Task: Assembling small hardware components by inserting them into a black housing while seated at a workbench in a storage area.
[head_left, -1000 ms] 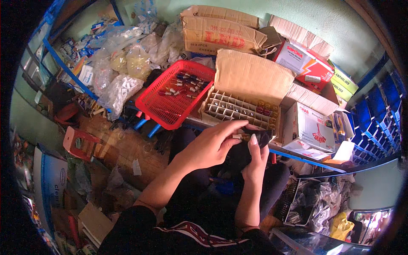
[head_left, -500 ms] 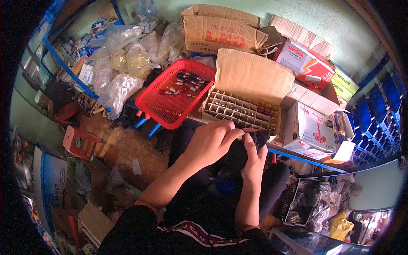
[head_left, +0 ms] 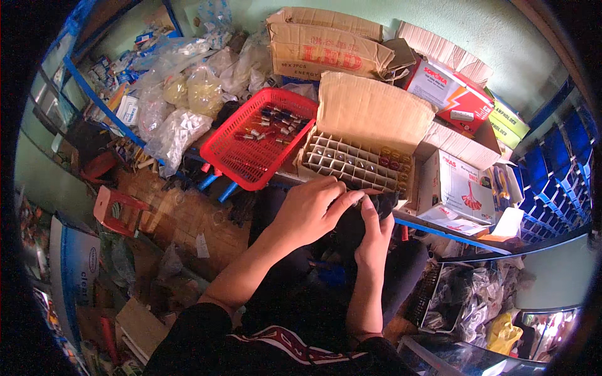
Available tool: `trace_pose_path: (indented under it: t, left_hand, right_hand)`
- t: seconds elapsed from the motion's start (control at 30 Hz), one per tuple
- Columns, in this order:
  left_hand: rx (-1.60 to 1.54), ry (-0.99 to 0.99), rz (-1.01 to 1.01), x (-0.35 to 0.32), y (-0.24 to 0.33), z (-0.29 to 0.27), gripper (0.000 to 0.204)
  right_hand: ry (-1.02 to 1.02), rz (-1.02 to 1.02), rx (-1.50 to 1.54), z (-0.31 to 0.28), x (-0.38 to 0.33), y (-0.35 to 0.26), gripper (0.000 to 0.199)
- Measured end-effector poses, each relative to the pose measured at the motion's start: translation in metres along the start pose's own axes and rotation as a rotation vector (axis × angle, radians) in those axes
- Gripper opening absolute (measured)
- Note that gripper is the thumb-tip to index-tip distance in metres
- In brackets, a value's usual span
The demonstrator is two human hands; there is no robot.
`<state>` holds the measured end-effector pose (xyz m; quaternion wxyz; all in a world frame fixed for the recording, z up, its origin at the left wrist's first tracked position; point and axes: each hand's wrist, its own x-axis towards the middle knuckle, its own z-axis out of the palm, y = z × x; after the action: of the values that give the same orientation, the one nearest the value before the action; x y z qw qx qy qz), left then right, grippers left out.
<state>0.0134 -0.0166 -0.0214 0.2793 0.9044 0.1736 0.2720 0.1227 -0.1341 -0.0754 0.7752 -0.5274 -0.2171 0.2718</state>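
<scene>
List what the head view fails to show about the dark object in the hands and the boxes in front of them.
- Dark object: its kind and shape, mostly covered by the left hand and right hand.
- Divided cardboard box: what fills the cells, too small to tell.
- Red basket: what the small pieces are, too small.
- Clear bags: contents blurred near the rim.

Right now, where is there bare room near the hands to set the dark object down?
Little room. Both the left hand and right hand grip the dark object right at the divided cardboard box, whose cells are mostly filled. The red basket has bare mesh along its near half. The shelf behind is packed with plastic bags and cartons.
</scene>
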Motion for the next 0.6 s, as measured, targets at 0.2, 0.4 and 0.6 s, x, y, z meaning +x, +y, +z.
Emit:
trace_pose_path:
  t: [0.2,0.4,0.6]
  left_hand:
    - [-0.222,0.135,0.095,-0.002,0.006,0.001,0.017]
    - [-0.045,0.081,-0.008,-0.002,-0.002,-0.015,0.024]
    - [-0.002,0.131,-0.132,0.007,-0.034,-0.078,0.024]
  right_hand:
    - [0.060,0.059,0.062,0.003,-0.003,-0.004,0.022]
    - [0.032,0.037,0.025,0.012,-0.009,-0.015,0.023]
    - [0.107,0.002,0.078,0.002,-0.006,-0.021,0.024]
